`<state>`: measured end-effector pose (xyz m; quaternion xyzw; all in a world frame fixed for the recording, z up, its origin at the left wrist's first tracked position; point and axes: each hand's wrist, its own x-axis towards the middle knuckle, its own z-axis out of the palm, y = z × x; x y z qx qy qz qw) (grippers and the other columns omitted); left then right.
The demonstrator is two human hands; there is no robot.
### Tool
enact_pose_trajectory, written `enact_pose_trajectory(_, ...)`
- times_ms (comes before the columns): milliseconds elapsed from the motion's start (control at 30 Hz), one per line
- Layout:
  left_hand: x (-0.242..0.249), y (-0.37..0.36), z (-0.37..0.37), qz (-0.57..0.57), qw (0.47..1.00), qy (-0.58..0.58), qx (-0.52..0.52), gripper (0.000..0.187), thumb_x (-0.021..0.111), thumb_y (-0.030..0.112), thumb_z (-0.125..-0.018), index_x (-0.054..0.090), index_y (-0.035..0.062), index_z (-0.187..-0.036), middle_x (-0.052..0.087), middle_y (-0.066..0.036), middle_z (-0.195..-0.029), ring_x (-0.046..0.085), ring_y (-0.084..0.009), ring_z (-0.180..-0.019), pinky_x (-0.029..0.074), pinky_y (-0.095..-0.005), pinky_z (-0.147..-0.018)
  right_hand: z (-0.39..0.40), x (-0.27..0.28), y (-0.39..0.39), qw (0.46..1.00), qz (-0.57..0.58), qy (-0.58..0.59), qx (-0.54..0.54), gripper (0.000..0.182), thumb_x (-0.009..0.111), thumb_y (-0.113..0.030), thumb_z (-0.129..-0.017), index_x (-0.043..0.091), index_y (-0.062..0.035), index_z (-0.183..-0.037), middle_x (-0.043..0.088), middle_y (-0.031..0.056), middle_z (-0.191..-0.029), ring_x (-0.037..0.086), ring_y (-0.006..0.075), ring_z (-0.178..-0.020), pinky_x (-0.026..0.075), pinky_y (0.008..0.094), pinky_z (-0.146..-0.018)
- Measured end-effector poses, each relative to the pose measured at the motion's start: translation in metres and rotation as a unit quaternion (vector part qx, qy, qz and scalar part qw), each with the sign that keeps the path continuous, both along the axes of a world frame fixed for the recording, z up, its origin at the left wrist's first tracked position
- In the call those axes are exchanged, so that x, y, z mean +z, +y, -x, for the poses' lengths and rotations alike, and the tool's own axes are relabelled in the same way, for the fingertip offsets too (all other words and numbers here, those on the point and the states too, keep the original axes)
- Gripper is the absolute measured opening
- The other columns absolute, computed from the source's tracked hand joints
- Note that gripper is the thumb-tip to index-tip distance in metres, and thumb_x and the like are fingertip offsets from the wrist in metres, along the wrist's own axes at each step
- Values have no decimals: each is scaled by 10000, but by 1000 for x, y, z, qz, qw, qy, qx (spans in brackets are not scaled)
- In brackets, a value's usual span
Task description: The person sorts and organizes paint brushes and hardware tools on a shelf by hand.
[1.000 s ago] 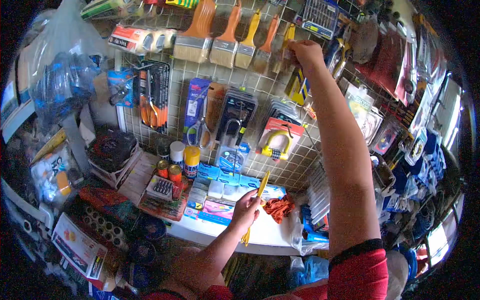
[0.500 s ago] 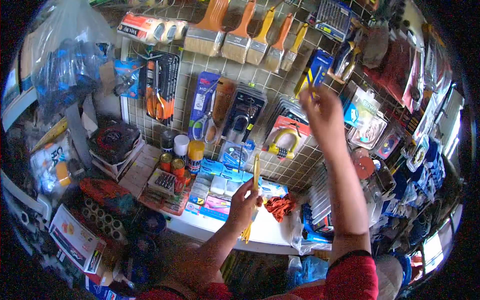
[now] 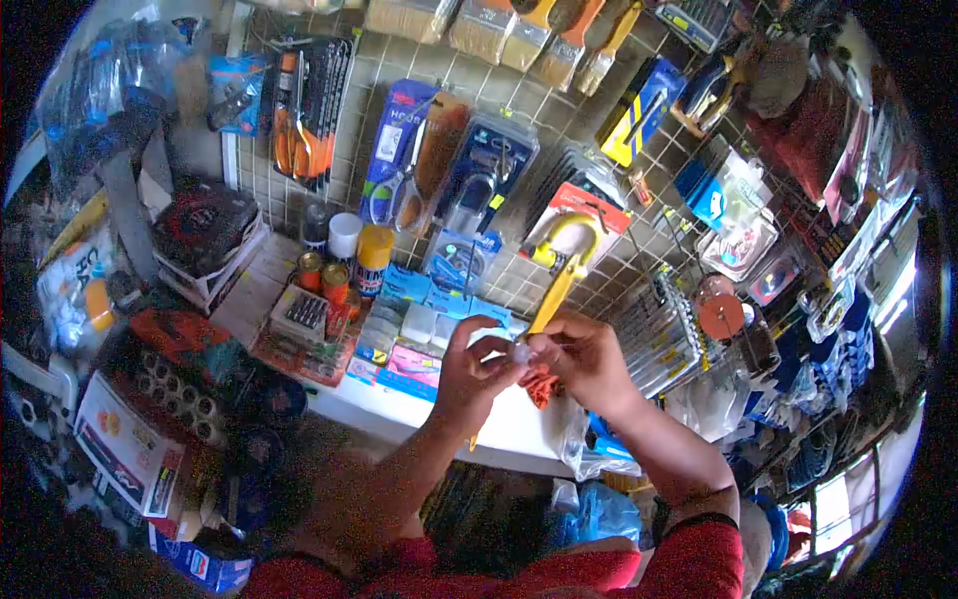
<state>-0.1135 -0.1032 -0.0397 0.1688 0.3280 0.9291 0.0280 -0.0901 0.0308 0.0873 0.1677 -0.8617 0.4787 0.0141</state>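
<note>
A long yellow tool [image 3: 555, 298] with a metallic upper end slants upward from between my two hands, in front of the hanging red card with a yellow lock [image 3: 574, 238]. My right hand [image 3: 589, 361] is closed around its lower part. My left hand [image 3: 474, 374] touches the right one at the fingertips, its thumb and a finger pinching a small pale piece that I cannot make out clearly. Behind and below the hands lies a crumpled orange-red cloth [image 3: 540, 385] on the white shelf [image 3: 499, 429].
Brushes [image 3: 486, 30], scissors [image 3: 407, 195] and other packs hang on the wire grid [image 3: 364, 130]. Spray cans [image 3: 374, 255] and small boxes [image 3: 399, 319] stand on the shelf. Plastic-wrapped goods [image 3: 649, 344] crowd the right, a black coil [image 3: 205, 225] the left.
My right hand has come down from the hanging packs to meet my left hand and now grips the yellow tool. The view has shifted, so the wall goods appear higher.
</note>
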Motion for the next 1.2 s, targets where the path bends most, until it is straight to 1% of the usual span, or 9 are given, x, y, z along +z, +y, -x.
enact_pose_trajectory(33, -8, 4, 4, -34, 998, 44, -14, 629, 663, 137, -911, 255, 198, -1386, 567, -147, -1122, 647, -349, -1016, 533, -509, -924, 4, 12, 0, 1000, -2, 9, 1, 120, 623, -88, -956, 634, 25, -994, 651, 36, -831, 616, 107, -693, 497, 247, -617)
enact_pose_trajectory(100, -11, 5, 6, -143, 985, -10, -95, 616, 640, 248, -936, 244, 222, -1407, 565, -160, -1133, 623, -369, -1067, 518, -527, -939, 8, 50, -5, 981, 32, 185, -39, 123, 625, -109, -959, 634, 11, -989, 643, 30, -823, 587, 91, -651, 475, 243, -574)
enact_pose_trajectory(133, -18, 8, 10, -130, 986, -14, -103, 576, 591, 334, -962, 253, 238, -1418, 562, -155, -1145, 622, -365, -1044, 523, -519, -901, 13, 72, -4, 971, 55, 226, -46, 126, 624, -116, -961, 630, 5, -994, 644, 28, -827, 579, 90, -639, 465, 243, -558)
enact_pose_trajectory(233, -26, 9, 16, -84, 986, -49, -135, 540, 580, 346, -968, 290, 242, -1411, 577, -139, -1128, 636, -328, -980, 528, -484, -838, 34, 139, -21, 926, 123, 353, -53, 152, 596, -154, -981, 624, -7, -1005, 587, 9, -718, 547, 90, -619, 431, 234, -534)
enact_pose_trajectory(367, -34, 12, 20, -32, 988, -94, -122, 516, 615, 357, -945, 370, 213, -1377, 608, -110, -1059, 643, -261, -875, 515, -428, -765, 67, 188, -27, 897, 121, 419, -74, 236, 631, -186, -966, 628, 1, -1109, 606, -5, -749, 536, 77, -592, 419, 227, -526)
enact_pose_trajectory(633, -31, 3, 15, -20, 990, -95, -104, 507, 660, 335, -912, 434, 178, -1339, 607, -104, -1028, 640, -219, -790, 504, -416, -726, 100, 204, -22, 914, 104, 387, -59, 211, 650, -181, -950, 621, -3, -1061, 628, 15, -719, 555, 80, -552, 422, 228, -472)
enact_pose_trajectory(833, -32, 3, 16, -29, 986, -112, -118, 483, 677, 308, -900, 465, 183, -1315, 598, -96, -1007, 626, -211, -772, 497, -412, -722, 111, 210, -21, 899, 133, 413, -65, 226, 643, -188, -954, 623, -1, -1080, 662, 29, -817, 564, 80, -592, 433, 234, -503)
enact_pose_trajectory(1067, -32, 5, 16, -22, 985, -120, -118, 488, 685, 323, -891, 471, 184, -1306, 587, -99, -994, 615, -213, -759, 491, -408, -716, 100, 221, -34, 902, 139, 401, -77, 206, 607, -228, -978, 645, -35, -1042, 625, -13, -766, 516, 50, -572, 377, 201, -503)
enact_pose_trajectory(1200, -32, 6, 17, -19, 986, -116, -119, 473, 670, 331, -902, 473, 179, -1305, 585, -101, -991, 613, -212, -757, 488, -408, -709, 102, 224, -29, 903, 140, 399, -79, 222, 644, -208, -955, 644, -4, -1042, 642, 10, -784, 559, 73, -605, 425, 250, -498)
